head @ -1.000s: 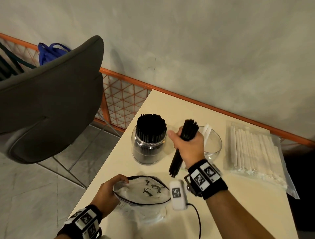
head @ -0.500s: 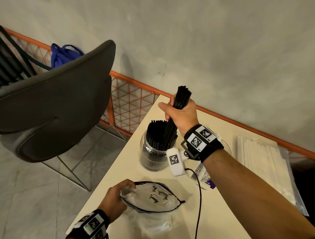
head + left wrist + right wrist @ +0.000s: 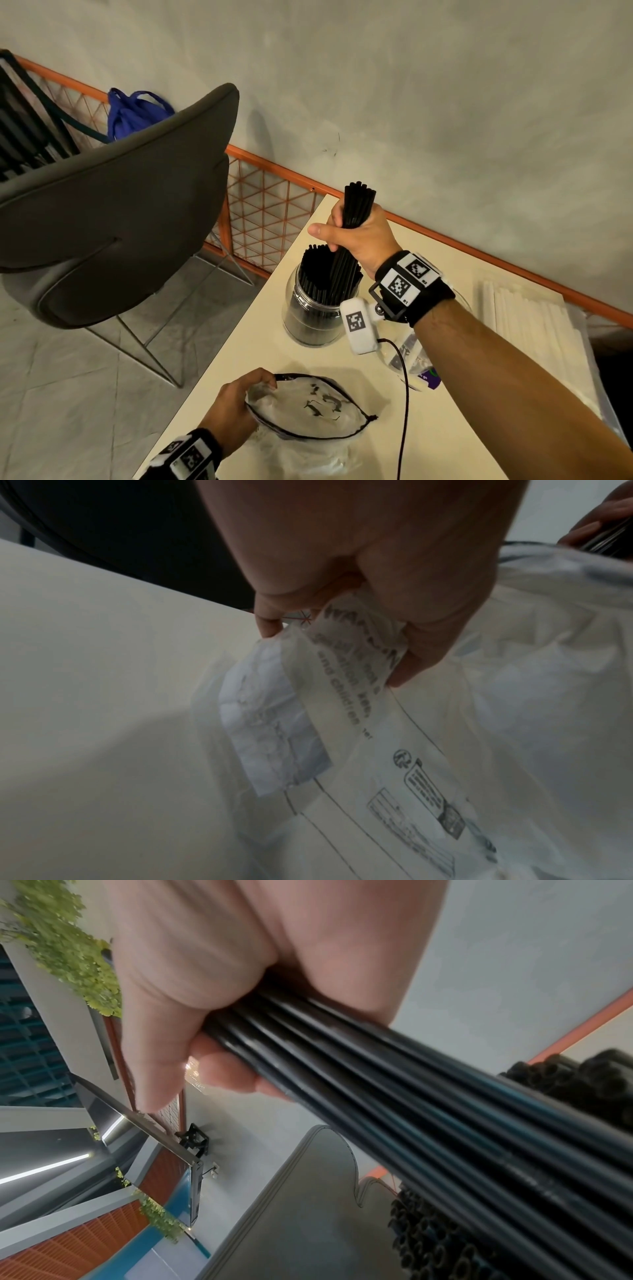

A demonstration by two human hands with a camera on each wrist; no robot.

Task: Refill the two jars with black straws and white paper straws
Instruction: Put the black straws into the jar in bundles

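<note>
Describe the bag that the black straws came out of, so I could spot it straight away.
On the cream table, look at the near corner, in front of the jar packed with black straws. The plastic bag lies there, its mouth held by the left hand. It is crumpled, translucent, with a thin black rim and printed lettering.

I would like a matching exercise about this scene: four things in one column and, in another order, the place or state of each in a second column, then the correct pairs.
Things:
1. Bundle of black plastic straws
2. Crumpled clear plastic bag
3. Pack of white paper straws
4. Clear glass jar

Places or states:
A. lies on the cream table at the far right
B. stands full of black straws
C. gripped by the right hand
D. held at its edge by the left hand

Pairs: 1-C, 2-D, 3-A, 4-B
</note>
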